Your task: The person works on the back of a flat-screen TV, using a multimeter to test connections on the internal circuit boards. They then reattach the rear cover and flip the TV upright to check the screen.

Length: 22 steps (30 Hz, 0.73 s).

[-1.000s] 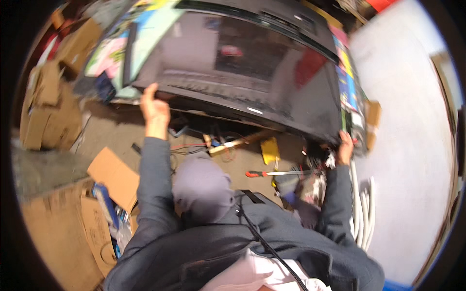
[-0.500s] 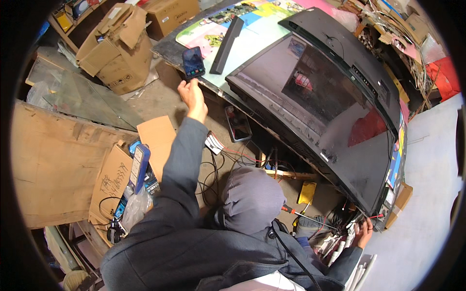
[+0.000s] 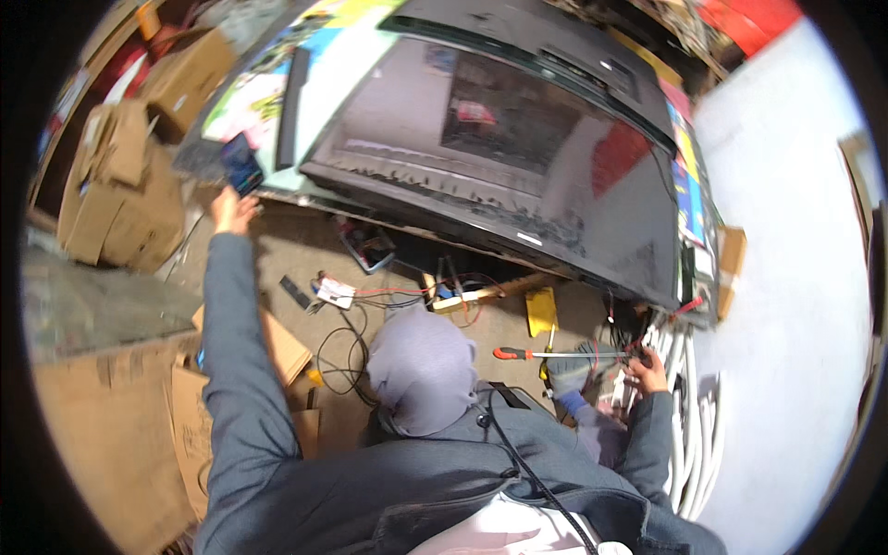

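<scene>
A dark smartphone (image 3: 242, 165) sits at the left front edge of the table, and my left hand (image 3: 233, 211) has its fingers closed at the phone's lower end, blurred. On the table a large black television (image 3: 481, 176) lies with its glossy screen upward. My right hand (image 3: 647, 372) is down beyond the television's near right corner, fingers curled round something small and dark. The shaft of a screwdriver (image 3: 514, 353) with an orange and black handle reaches close to those fingers. A small red piece (image 3: 689, 305) sits at the television's corner.
A black bar (image 3: 293, 109) lies on the colourful tabletop. Below the table are a white box (image 3: 335, 292) with red and black wires, a wooden strip (image 3: 490, 293) and a yellow piece (image 3: 540, 312). White tubes (image 3: 689, 416) stand at right; cardboard boxes (image 3: 129, 190) fill the left.
The view has shifted, so the table appears further left and up. My right hand has moved back from the television's corner, closer to the screwdriver's shaft. My left hand stays at the phone.
</scene>
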Tool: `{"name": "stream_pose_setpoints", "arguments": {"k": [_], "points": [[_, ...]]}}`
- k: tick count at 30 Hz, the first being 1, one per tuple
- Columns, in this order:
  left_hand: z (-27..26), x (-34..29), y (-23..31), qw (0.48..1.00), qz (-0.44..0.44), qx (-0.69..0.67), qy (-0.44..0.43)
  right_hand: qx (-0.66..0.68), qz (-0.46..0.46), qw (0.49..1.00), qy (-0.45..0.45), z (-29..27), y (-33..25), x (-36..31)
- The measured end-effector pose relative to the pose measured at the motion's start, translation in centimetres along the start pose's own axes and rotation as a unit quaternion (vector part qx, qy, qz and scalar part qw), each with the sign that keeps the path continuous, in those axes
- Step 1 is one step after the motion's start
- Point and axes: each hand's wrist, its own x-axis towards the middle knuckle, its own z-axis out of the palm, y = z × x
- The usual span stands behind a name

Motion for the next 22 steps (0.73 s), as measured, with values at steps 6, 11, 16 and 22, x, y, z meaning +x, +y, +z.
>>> {"name": "stream_pose_setpoints", "arguments": {"k": [6, 11, 16, 22], "points": [[0.4, -0.2, 1.3, 1.000, -0.017, -0.007, -0.004, -0.192, 0.079, 0.967, -0.149, 3.9, -4.0, -5.8], [3.2, -4.8, 2.5, 0.996, 0.030, -0.069, -0.055, -0.274, -0.095, 0.924, -0.249, 6.8, -10.4, -8.8], [3.4, -5.8, 3.5, 0.989, 0.108, -0.074, -0.071, -0.218, -0.459, 0.859, -0.063, 12.0, -24.2, -16.7], [3.4, -8.8, 4.8, 0.974, 0.194, -0.071, -0.094, 0.056, -0.764, 0.641, 0.052, 11.5, -32.3, -24.6]]}}
